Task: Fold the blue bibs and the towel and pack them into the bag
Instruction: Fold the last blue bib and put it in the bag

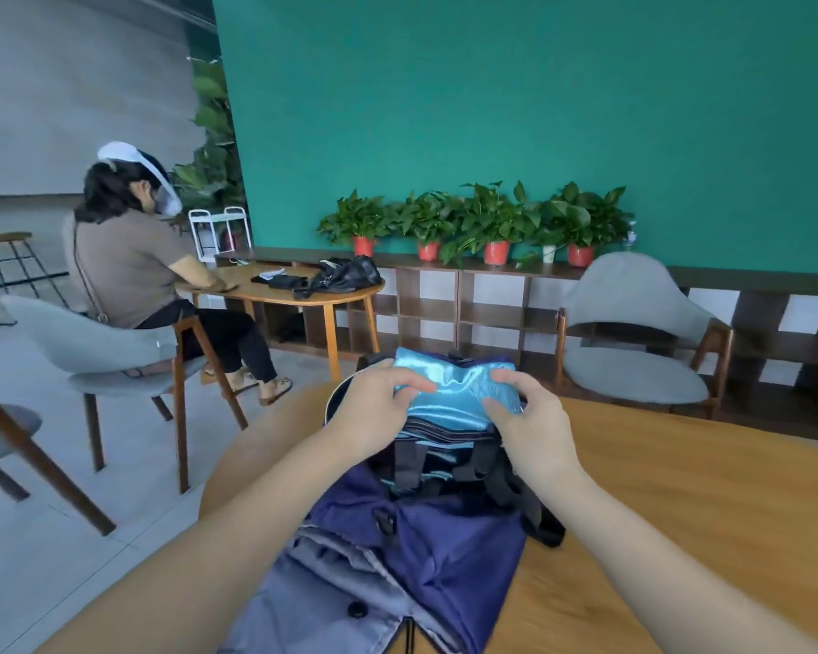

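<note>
Item: folded blue bib [459, 394], shiny light-blue fabric, lying at the far end of the bag [416, 535], over what seems to be its open mouth, with darker layered edges just beneath it that may be further folded cloth; which, cannot be told. Bag: dark purple-blue soft fabric with black straps and buckles, lying lengthwise on the round wooden table [681, 512], its grey-blue near flap toward the viewer. Left hand [374, 413]: at the bib's left edge, fingers curled over the fabric and pinching it. Right hand [520, 417]: at the bib's right edge, fingers bent onto the cloth, gripping it lightly. Handling, by judgement: the bib looks thin, light and limp, with a slick sheen; it will likely slide and unfold if held at one corner, so hold belongs at both side edges, pressing the layers together, then flat pressure from above to seat it in the bag. Nothing fragile. Towel: not made out in this view. Progress, by judgement: packing under way, bib being tucked in. Surroundings: a seated person [138, 276] at a far-left table, grey chair [633, 332] far right, potted plants [482, 224] along a low shelf against the green wall.
</note>
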Motion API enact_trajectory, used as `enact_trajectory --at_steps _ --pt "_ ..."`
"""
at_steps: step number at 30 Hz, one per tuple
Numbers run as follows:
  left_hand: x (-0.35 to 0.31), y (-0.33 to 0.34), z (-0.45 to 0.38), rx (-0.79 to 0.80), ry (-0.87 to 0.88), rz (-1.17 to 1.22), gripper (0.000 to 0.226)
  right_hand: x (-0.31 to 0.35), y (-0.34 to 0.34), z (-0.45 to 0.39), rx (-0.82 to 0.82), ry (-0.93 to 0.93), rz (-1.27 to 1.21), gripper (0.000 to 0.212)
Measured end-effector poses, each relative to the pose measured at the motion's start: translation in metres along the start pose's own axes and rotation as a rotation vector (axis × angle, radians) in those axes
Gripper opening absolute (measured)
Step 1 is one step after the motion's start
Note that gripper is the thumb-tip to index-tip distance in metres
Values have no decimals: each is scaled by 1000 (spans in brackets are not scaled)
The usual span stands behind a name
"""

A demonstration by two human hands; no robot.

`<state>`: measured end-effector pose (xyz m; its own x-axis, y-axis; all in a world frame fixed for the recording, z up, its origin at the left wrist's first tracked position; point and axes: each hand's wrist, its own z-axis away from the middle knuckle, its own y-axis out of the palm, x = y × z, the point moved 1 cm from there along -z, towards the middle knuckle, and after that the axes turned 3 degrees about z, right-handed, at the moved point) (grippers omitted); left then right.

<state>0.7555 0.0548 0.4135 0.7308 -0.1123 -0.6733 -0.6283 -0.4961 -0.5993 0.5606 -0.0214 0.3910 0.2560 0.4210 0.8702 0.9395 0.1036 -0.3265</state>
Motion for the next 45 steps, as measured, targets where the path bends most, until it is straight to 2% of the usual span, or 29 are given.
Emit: enact_trajectory --at_steps 5,10,15,17,19,22,26,31,33,37,41,45 --pt "21 24 -58 24 2 -72 32 -12 35 -54 -67 93 3 21" --pt "43 54 -86 131 57 -170 32 -35 62 -71 32 120 75 31" --pt "72 65 -88 236 28 -180 30 -61 60 -66 110 110 308 18" --pt "79 66 -85 303 51 -239 31 -65 59 -62 110 85 393 30" --pt "82 66 -82 325 85 -289 33 -71 58 -63 94 83 380 43" --pt "82 67 -79 301 128 -300 35 -78 55 -69 72 154 283 51" --pt "84 66 -74 318 139 -324 40 -77 52 -66 50 159 244 41" --pt "91 71 -66 434 182 -432 47 -71 42 -63 99 166 623 36" --pt "92 73 -67 446 174 -448 49 -76 42 -69 144 140 660 37" --pt "91 73 -71 448 191 -467 51 -79 45 -83 281 179 509 61" --pt "90 74 -85 391 249 -412 51 -63 46 -93 258 115 271 59" --pt "82 73 -107 282 217 -268 48 -48 45 -99 220 53 216 60"
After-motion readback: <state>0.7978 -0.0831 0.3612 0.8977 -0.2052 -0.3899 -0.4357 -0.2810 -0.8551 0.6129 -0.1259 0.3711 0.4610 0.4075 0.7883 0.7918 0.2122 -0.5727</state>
